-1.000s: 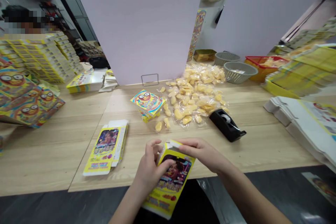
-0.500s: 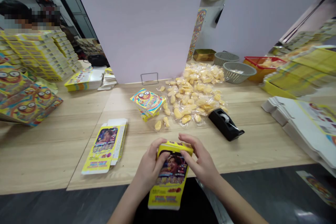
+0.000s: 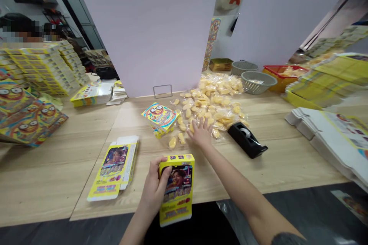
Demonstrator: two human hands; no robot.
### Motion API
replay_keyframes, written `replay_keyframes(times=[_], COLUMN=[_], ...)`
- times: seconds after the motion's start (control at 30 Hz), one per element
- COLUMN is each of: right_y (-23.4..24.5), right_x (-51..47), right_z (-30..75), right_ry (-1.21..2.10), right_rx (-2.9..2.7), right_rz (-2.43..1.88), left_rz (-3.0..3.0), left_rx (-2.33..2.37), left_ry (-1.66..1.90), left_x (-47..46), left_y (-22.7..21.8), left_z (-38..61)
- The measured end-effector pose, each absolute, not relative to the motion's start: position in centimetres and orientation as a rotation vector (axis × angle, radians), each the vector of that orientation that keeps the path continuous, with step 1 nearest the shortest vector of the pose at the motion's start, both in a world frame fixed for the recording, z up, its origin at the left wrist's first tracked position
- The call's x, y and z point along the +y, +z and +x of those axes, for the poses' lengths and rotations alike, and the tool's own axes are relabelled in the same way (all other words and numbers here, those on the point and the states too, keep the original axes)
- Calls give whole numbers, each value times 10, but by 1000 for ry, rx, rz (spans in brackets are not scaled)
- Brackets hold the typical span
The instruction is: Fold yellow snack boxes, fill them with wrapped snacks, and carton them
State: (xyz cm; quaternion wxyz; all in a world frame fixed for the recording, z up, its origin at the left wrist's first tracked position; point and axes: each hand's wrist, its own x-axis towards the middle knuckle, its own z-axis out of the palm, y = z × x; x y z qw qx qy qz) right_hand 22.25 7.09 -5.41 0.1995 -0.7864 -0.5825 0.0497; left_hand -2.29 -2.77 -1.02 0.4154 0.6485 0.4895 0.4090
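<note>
Upright at the table's front edge is a yellow printed carton (image 3: 177, 189), with my left hand (image 3: 156, 183) wrapped round its left side. Its top end looks folded over. My right hand (image 3: 202, 133) is stretched forward, fingers spread, over the near edge of a heap of clear-wrapped yellow pieces (image 3: 218, 99). Whether its fingertips press on a packet is hard to make out. Left of the heap lies a small stack of colourful printed cards or packs (image 3: 161, 116). A flattened carton (image 3: 112, 172) with open white flaps lies further left.
A black tape dispenser (image 3: 247, 139) stands right of the heap. Grey baskets (image 3: 258, 82) and a red basket (image 3: 283, 78) are behind it. Flat cartons (image 3: 330, 134) are stacked at right. Printed boxes (image 3: 28, 115) stand at left, before a pale upright panel (image 3: 149, 30).
My right hand has let go of the carton's top and reached forward to the wrapped pieces. My left hand keeps the carton, now turned more upright and slightly left.
</note>
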Motion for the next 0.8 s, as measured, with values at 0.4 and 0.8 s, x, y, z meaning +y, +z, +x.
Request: replay_keyframes(times=[0.4, 0.8], right_y=[-106, -36], right_x=[-68, -66], right_z=[249, 458], right_ry=[143, 890], right_rx=[-1741, -607], right_rz=[-1919, -1913], left_rz=[1233, 2327], left_rx=[1353, 932], left_ry=[1227, 1484], left_x=[-19, -27], left_y=[-29, -12], left_z=[-28, 1])
